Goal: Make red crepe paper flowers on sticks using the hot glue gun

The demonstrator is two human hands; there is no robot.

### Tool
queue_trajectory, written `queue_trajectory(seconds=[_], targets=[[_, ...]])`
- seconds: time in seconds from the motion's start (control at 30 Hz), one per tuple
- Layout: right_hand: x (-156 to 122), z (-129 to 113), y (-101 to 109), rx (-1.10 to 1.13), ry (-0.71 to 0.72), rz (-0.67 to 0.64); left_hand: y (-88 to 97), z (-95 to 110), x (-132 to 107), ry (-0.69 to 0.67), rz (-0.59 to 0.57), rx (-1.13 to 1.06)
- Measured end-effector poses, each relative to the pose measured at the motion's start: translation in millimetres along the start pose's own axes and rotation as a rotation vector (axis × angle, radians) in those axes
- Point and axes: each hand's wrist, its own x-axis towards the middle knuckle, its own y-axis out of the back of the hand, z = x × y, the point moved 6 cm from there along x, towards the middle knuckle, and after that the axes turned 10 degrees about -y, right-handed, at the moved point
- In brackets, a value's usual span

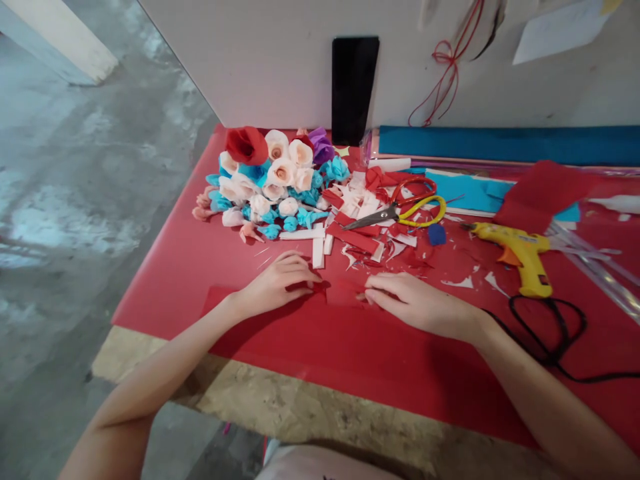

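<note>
My left hand (280, 280) and my right hand (410, 301) rest on a red paper sheet (345, 333) lying on the red table top (165, 267). Both pinch a small red paper piece (345, 291) between them, fingers curled and pressed on it. Just beyond lie red and white paper strips (350, 233) and scissors with yellow and red handles (400, 210).
A pile of paper roses (270, 177) in white, blue, red and purple sits at the back left. A yellow glue gun (520, 257) with a black cord (550, 333) lies to the right. Blue paper roll (500, 143), a black phone (354, 87) leaning on the wall.
</note>
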Motion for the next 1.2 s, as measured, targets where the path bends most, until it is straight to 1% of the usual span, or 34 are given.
queue_trajectory(seconds=[0.13, 0.27, 0.53, 0.7, 0.83, 0.9, 0.97, 1.1, 1.2], targets=[[2.7, -0.9, 5.4, 0.155, -0.017, 0.046, 1.5, 3.8, 1.5, -0.030, 0.028, 0.006], [5.9, -1.2, 5.4, 0.271, -0.040, 0.069, 4.3, 7.3, 2.1, -0.051, 0.031, 0.016], [9.5, -0.8, -1.4, 0.321, -0.043, 0.044, 2.8, 4.1, -9.3, -0.021, 0.059, 0.077], [8.7, 0.6, -2.5, 0.332, -0.045, 0.031, 2.1, 6.1, -11.2, 0.015, 0.050, 0.027], [6.4, -1.1, -1.0, 0.338, -0.042, 0.029, -0.4, 10.6, -9.2, 0.104, -0.031, -0.075], [4.9, -2.6, 0.4, 0.344, -0.037, 0.035, -0.3, 9.9, -9.1, 0.188, -0.061, -0.099], [3.4, -4.3, 2.1, 0.356, -0.027, 0.045, 2.0, 7.0, -9.2, 0.279, -0.062, -0.109], [-0.5, -10.1, 7.6, 0.396, 0.007, 0.086, 10.5, 0.8, -3.8, 0.404, -0.005, -0.153], [-6.2, -17.0, 16.7, 0.413, 0.047, 0.190, 19.2, 1.7, 10.3, 0.437, 0.101, -0.223]])
